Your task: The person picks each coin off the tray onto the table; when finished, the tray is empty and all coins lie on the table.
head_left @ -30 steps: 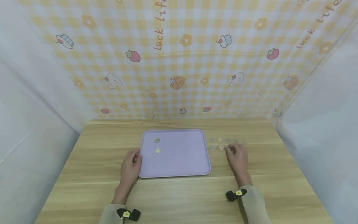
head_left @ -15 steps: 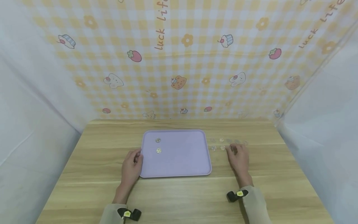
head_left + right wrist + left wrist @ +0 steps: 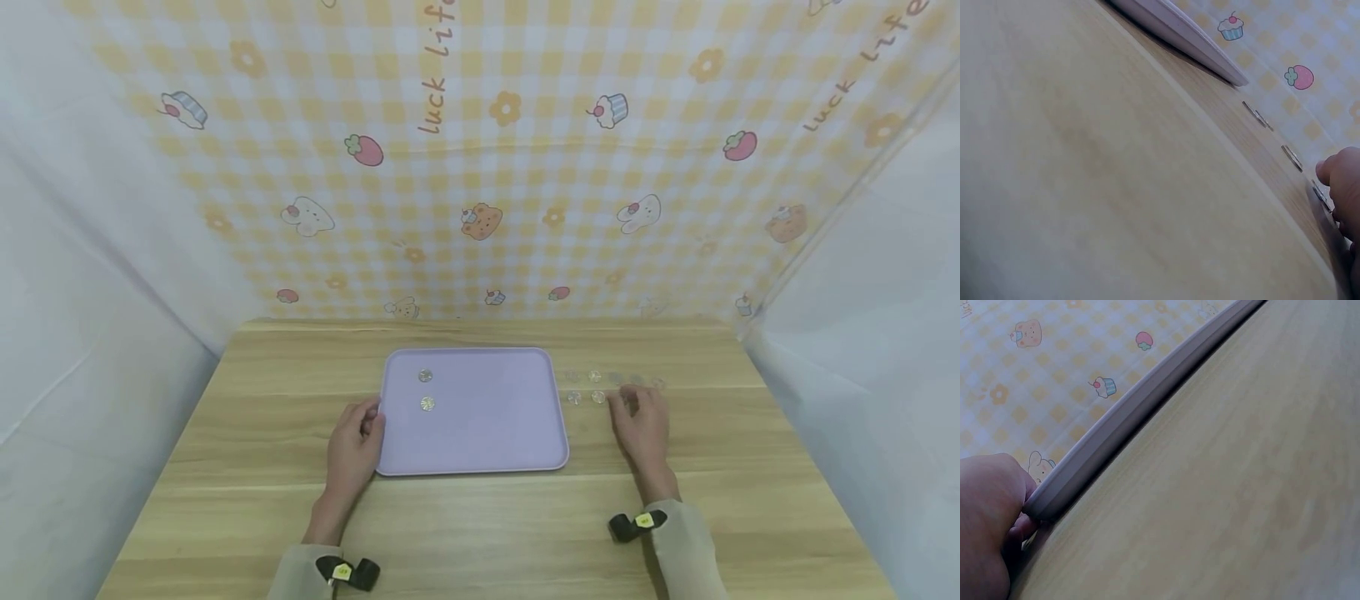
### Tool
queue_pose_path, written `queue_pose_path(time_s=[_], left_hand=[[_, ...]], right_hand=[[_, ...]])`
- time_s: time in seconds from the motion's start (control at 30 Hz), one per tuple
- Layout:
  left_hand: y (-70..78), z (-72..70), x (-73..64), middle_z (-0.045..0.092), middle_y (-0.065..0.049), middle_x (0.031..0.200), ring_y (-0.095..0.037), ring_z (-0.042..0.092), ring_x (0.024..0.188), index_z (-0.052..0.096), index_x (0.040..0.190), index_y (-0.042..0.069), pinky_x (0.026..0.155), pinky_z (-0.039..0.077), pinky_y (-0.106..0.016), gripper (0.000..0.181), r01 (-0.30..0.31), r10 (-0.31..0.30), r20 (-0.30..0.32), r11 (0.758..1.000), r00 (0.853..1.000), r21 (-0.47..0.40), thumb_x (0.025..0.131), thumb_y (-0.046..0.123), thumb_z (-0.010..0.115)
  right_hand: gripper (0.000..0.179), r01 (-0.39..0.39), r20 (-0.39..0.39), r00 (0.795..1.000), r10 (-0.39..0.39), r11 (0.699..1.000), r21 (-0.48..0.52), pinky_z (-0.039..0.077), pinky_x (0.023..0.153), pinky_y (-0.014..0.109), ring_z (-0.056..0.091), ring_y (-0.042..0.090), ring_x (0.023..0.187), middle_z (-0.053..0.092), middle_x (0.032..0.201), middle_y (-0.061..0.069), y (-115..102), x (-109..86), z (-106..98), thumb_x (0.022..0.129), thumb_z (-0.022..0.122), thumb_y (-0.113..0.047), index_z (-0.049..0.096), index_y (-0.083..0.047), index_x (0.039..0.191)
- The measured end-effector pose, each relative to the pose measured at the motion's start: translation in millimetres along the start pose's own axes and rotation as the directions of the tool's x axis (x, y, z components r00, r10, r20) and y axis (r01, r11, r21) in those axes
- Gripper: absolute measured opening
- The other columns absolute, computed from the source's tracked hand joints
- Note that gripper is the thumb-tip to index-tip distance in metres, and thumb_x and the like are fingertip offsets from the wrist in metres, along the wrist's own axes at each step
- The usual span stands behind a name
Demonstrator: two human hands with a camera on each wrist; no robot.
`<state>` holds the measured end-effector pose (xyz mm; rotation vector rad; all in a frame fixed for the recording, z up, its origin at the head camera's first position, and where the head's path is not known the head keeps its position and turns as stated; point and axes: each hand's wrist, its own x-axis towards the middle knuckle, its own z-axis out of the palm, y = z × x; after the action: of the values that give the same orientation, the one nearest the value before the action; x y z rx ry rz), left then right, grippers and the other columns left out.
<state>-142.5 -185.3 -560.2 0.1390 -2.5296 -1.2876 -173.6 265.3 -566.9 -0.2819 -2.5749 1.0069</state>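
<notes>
A lilac rectangular tray (image 3: pixel 480 433) lies on the table, with two clear, patterned discs near its left side, one disc (image 3: pixel 426 376) behind the other (image 3: pixel 427 403). My left hand (image 3: pixel 352 446) grips the tray's left edge, thumb at the rim and fingers curled under it in the left wrist view. Right of the tray, my right hand (image 3: pixel 643 425) is lowered to the tabletop with curled fingers. Its thumb and fingertips are at opposite ends of a clear disc (image 3: pixel 1321 195) in the right wrist view; in the head view the hand mostly covers that disc.
Several more clear discs stand in two rows between tray and right hand, including one disc (image 3: pixel 597 397) beside the thumb and another (image 3: pixel 573 397) nearer the tray. A checked cloth (image 3: pixel 480 167) hangs behind the wooden table (image 3: pixel 480 533), with white sheets at both sides.
The whole head view has shifted slightly. Both hands, the tray and the discs keep nearly the same positions relative to each other.
</notes>
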Motion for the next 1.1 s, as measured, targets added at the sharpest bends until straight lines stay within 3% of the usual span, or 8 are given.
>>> queue_pose_path(time_s=[0.23, 0.6, 0.8, 1.1], left_hand=[[1.0, 0.1, -0.1, 0.063, -0.008, 0.097, -0.014, 0.054, 0.079, 0.066, 0.124, 0.001, 0.066, 0.047, -0.021, 0.031, 0.007, -0.007, 0.003, 1.0, 1.0, 0.001, 0.095, 0.008, 0.063], [-2.2, 0.9, -1.1, 0.064, -0.008, 0.097, -0.014, 0.055, 0.079, 0.066, 0.124, 0.0, 0.067, 0.048, -0.02, 0.031, -0.011, 0.011, -0.007, 1.0, 1.0, -0.009, 0.094, 0.007, 0.063], [-1.8, 1.1, -1.1, 0.064, -0.008, 0.097, -0.014, 0.055, 0.079, 0.066, 0.124, 0.0, 0.067, 0.048, -0.02, 0.031, -0.014, 0.014, -0.006, 1.0, 1.0, -0.01, 0.094, 0.007, 0.063], [-2.6, 2.0, 0.0, 0.065, -0.007, 0.097, -0.014, 0.056, 0.079, 0.066, 0.124, 0.001, 0.067, 0.048, -0.021, 0.031, -0.015, 0.015, -0.015, 1.0, 1.0, -0.011, 0.094, 0.008, 0.064]], right_hand=[[0.037, 0.004, -0.024, 1.0, -0.002, 0.995, 0.102, 0.039, 0.092, 0.047, 0.049, 0.032, 0.109, 0.058, 0.114, 0.019, 2.5, -1.9, -0.9, 0.098, 0.06, -0.028, 0.061, 0.001, 0.121], [0.046, 0.055, -0.027, 0.998, -0.05, 0.972, 0.228, 0.038, 0.098, 0.048, 0.049, 0.03, 0.114, 0.058, 0.122, 0.017, -4.7, -5.0, -3.3, 0.093, 0.07, -0.026, 0.057, -0.001, 0.129], [0.045, 0.106, -0.022, 0.994, -0.103, 0.962, 0.25, 0.041, 0.09, 0.039, 0.053, 0.027, 0.106, 0.06, 0.119, 0.016, -18.0, -5.5, -2.3, 0.09, 0.074, -0.022, 0.059, -0.001, 0.127], [0.046, 0.215, 0.015, 0.974, -0.227, 0.939, 0.27, 0.041, 0.096, 0.048, 0.055, 0.035, 0.109, 0.062, 0.12, 0.021, -38.1, -7.5, 6.4, 0.083, 0.079, -0.014, 0.063, 0.003, 0.122]])
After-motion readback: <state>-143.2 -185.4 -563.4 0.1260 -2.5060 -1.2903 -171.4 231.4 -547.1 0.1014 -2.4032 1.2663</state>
